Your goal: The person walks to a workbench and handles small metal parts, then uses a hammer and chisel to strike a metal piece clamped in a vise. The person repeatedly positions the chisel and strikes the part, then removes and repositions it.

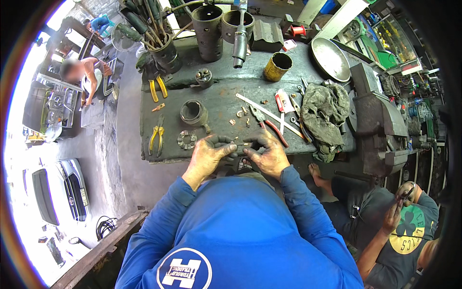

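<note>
My left hand (pixel 214 151) and my right hand (pixel 264 154) meet low over the bench's near edge, fingers closed on a small metal piece (pixel 243 144), partly hidden by fingertips. Left of them lie a notched metal ring (pixel 186 139) and yellow-handled pliers (pixel 156 135); behind the ring stands a hollow metal cylinder (pixel 192 111). Beyond my right hand are red-handled pliers (pixel 276 132), a steel ruler (pixel 250 102) and several small fragments (pixel 232 122). A dark crumpled rag (pixel 327 111) lies at the bench's right.
A yellow can (pixel 276 66), metal pan (pixel 332 58) and tool-filled container (pixel 164 58) sit on the bench (pixel 226 79). A metal tool hangs overhead (pixel 239 48). A co-worker (pixel 385 241) is close at right; another person (pixel 89 79) crouches at left, above a white car (pixel 57 188).
</note>
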The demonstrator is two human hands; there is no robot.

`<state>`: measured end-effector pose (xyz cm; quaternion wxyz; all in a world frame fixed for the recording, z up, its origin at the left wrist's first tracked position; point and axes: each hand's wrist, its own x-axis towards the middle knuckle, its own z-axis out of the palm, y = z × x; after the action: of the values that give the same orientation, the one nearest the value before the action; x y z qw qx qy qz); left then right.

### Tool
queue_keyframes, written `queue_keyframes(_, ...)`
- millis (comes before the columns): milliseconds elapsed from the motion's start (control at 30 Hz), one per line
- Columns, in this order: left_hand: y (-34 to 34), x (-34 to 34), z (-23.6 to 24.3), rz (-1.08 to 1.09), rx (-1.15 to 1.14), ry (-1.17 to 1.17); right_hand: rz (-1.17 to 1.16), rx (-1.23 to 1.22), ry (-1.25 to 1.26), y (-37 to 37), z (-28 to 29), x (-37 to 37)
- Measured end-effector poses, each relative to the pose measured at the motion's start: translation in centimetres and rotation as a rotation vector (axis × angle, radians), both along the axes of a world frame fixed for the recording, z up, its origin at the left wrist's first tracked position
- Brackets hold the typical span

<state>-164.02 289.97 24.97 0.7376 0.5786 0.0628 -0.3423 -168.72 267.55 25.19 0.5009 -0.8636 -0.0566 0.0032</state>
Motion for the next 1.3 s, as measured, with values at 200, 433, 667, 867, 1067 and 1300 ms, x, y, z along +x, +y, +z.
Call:
queue_keyframes(200,-0.2,-0.2,0.2,-0.007,-0.018,0.107,-0.027,0.056,0.023,1.3,-0.8,0.5)
queue_keyframes(433,-0.8,-0.6,-0.3,0.020,-0.028,0.305,-0.127,0.473,0.419,1.6,-3.5,0.2)
queue_keyframes(667,-1.8,-2.1,-1.8,0.076,0.106,0.335,-0.166,0.956,0.864,1.6,-5.9,0.8)
queue_keyframes(867,3.6,-4.7,-2.8,-0.206,0.748,-0.142,0.033,-0.360,0.046,0.7,-6.7,2.7)
queue_keyframes(1067,9.9,-3.8,-4.2,-0.070,1.410,-0.686,0.261,-0.620,-0.123,1.6,-6.9,4.7)
queue_keyframes(1300,12.7,0.6,-5.4,-0.261,1.222,-0.839,0.066,-0.730,0.016,4.4,-6.1,2.7)
